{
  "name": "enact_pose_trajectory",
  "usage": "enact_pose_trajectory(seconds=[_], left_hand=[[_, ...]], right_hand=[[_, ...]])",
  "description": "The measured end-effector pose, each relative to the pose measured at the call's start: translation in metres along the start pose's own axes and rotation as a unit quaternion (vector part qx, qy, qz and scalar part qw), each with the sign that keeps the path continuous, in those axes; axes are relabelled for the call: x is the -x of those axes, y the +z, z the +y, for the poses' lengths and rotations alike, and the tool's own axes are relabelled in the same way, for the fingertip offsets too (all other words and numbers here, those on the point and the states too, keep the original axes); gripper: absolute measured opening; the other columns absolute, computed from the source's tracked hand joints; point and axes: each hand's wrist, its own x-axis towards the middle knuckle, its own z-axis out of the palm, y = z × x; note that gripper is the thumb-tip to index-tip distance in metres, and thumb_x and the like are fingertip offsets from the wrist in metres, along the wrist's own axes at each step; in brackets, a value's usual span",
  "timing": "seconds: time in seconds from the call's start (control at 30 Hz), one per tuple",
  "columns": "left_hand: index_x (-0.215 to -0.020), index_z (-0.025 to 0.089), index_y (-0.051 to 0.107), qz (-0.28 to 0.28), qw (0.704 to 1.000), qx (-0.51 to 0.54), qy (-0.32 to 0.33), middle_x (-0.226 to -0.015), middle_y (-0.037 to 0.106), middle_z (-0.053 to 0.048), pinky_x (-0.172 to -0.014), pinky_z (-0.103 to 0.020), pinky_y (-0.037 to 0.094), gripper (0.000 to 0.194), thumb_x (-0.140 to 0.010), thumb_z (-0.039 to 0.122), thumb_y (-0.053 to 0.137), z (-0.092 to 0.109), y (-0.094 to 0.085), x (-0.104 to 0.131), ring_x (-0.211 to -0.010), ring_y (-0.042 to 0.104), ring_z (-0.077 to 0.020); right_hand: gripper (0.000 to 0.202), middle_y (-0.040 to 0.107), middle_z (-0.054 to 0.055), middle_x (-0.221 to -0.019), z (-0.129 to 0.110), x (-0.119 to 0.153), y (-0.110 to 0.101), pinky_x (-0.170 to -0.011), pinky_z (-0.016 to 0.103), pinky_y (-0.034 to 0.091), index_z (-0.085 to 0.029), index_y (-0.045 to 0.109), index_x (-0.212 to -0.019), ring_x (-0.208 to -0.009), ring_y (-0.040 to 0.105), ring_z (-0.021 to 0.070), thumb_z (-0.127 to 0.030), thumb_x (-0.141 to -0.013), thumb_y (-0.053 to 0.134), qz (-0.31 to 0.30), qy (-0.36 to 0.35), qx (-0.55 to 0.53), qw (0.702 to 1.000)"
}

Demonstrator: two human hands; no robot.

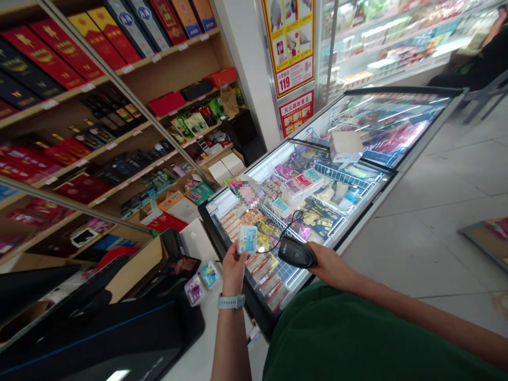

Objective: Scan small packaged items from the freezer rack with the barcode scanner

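Observation:
Above the near edge of a glass-topped freezer, my left hand is closed on a small clear tub with a blue label, its printed face turned up. To the right, my right hand grips a black handheld scanner, whose head points left at the tub, a short gap between them. A thin black cable loops above the scanner. Two similar tubs, one purple and one blue, sit side by side on the white counter left of my left wrist.
The freezer holds packets and baskets, with a white carton on its glass. Black checkout equipment and an open cardboard box stand left. Shelves of boxes and bottles rise behind. A person is at the upper right.

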Motion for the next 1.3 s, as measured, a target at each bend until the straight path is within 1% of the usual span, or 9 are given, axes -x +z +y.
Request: enact_pose_trajectory(seconds=[0.17,0.27,0.37,0.5,0.63,0.77,0.97,1.1,1.3], left_hand=[[-0.122,0.017,0.057,0.002,0.999,-0.044,0.032,-0.108,0.069,-0.008,-0.081,-0.031,0.052,0.052,-0.071,0.025,0.067,-0.001,0.002,-0.002,-0.086,0.066,-0.0164],[-0.122,0.018,0.055,0.006,0.998,-0.036,0.042,-0.103,0.069,-0.007,-0.079,-0.030,0.052,0.053,-0.071,0.025,0.069,-0.003,0.004,-0.003,-0.083,0.067,-0.0153],[-0.115,0.017,0.057,0.016,0.999,-0.018,0.041,-0.097,0.070,-0.006,-0.079,-0.030,0.053,0.048,-0.070,0.026,0.070,-0.006,0.005,-0.005,-0.083,0.067,-0.0154],[-0.108,0.017,0.059,0.026,0.999,-0.012,0.039,-0.094,0.069,-0.005,-0.078,-0.031,0.053,0.044,-0.068,0.027,0.072,-0.007,0.006,-0.007,-0.082,0.066,-0.0151],[-0.104,0.017,0.060,0.040,0.999,-0.003,0.036,-0.094,0.068,-0.004,-0.077,-0.031,0.054,0.039,-0.068,0.027,0.070,-0.004,0.008,-0.009,-0.078,0.065,-0.0134],[-0.102,0.016,0.060,0.055,0.998,0.002,0.037,-0.094,0.067,-0.005,-0.076,-0.030,0.054,0.039,-0.066,0.026,0.070,-0.002,0.008,-0.011,-0.078,0.064,-0.0138],[-0.101,0.016,0.061,0.063,0.998,0.009,0.028,-0.092,0.067,-0.005,-0.076,-0.031,0.053,0.039,-0.065,0.026,0.071,-0.002,0.006,-0.013,-0.077,0.064,-0.0144],[-0.102,0.016,0.060,0.067,0.997,0.011,0.025,-0.093,0.067,-0.006,-0.078,-0.033,0.054,0.040,-0.065,0.027,0.071,-0.003,0.004,-0.014,-0.077,0.065,-0.0150],[-0.105,0.015,0.060,0.068,0.997,0.000,0.031,-0.096,0.067,-0.006,-0.080,-0.033,0.054,0.041,-0.067,0.026,0.070,-0.005,0.001,-0.018,-0.081,0.066,-0.0151]], right_hand=[[0.020,0.062,0.006,-0.091,0.001,0.001,0.001,-0.075,0.029,0.043,-0.020,0.052,-0.093,-0.086,0.060,0.0215,-0.015,-0.073,0.056,0.004,0.000,-0.005,1.000],[0.020,0.063,0.007,-0.091,0.003,0.001,0.001,-0.075,0.029,0.043,-0.020,0.052,-0.093,-0.086,0.060,0.0217,-0.015,-0.073,0.056,0.004,0.004,-0.006,1.000],[0.020,0.063,0.007,-0.091,0.003,0.001,0.001,-0.075,0.029,0.043,-0.020,0.052,-0.092,-0.086,0.060,0.0218,-0.015,-0.073,0.056,0.005,0.003,-0.006,1.000],[0.021,0.063,0.007,-0.091,0.002,0.001,0.000,-0.076,0.029,0.043,-0.020,0.052,-0.092,-0.086,0.060,0.0217,-0.014,-0.072,0.056,0.005,0.009,-0.005,1.000],[0.024,0.063,0.007,-0.092,0.001,0.001,-0.002,-0.077,0.029,0.043,-0.019,0.052,-0.093,-0.088,0.060,0.0223,-0.012,-0.070,0.055,0.002,0.015,-0.005,1.000],[0.023,0.062,0.007,-0.091,0.000,0.001,-0.003,-0.075,0.029,0.043,-0.019,0.052,-0.091,-0.086,0.060,0.0219,-0.012,-0.070,0.055,0.005,0.021,-0.003,1.000],[0.023,0.062,0.006,-0.091,0.000,0.001,-0.003,-0.076,0.029,0.044,-0.020,0.052,-0.091,-0.086,0.059,0.0215,-0.011,-0.070,0.055,0.009,0.017,-0.007,1.000],[0.022,0.063,0.007,-0.091,0.005,-0.005,-0.006,-0.077,0.030,0.045,-0.019,0.054,-0.094,-0.087,0.060,0.0223,-0.012,-0.073,0.056,0.020,-0.004,-0.012,1.000],[0.021,0.064,0.008,-0.090,0.014,-0.019,-0.009,-0.075,0.030,0.044,-0.018,0.058,-0.096,-0.085,0.060,0.0224,-0.016,-0.075,0.059,0.032,-0.052,0.027,0.998]])
